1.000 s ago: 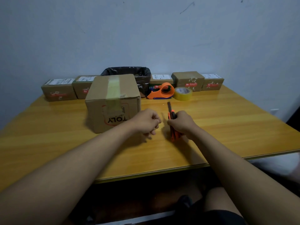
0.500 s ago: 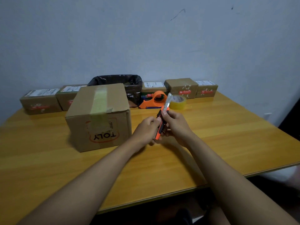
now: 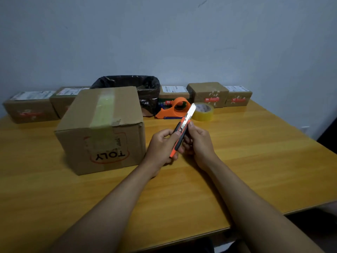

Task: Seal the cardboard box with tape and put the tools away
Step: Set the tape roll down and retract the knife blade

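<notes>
Both hands grip one utility knife above the table, just right of the cardboard box. Left hand wraps the orange-and-black handle; right hand pinches the upper handle, thumb near the blade base. Blade is extended, tilted up and away from the person. Cardboard box stands on the table, a tape strip along its top and down the front face, "TOLY" print upside down. Behind the box: a black-lined bin. Right of the bin: an orange tape dispenser, then a tape roll. Small parcels line the wall on both sides of the bin.
</notes>
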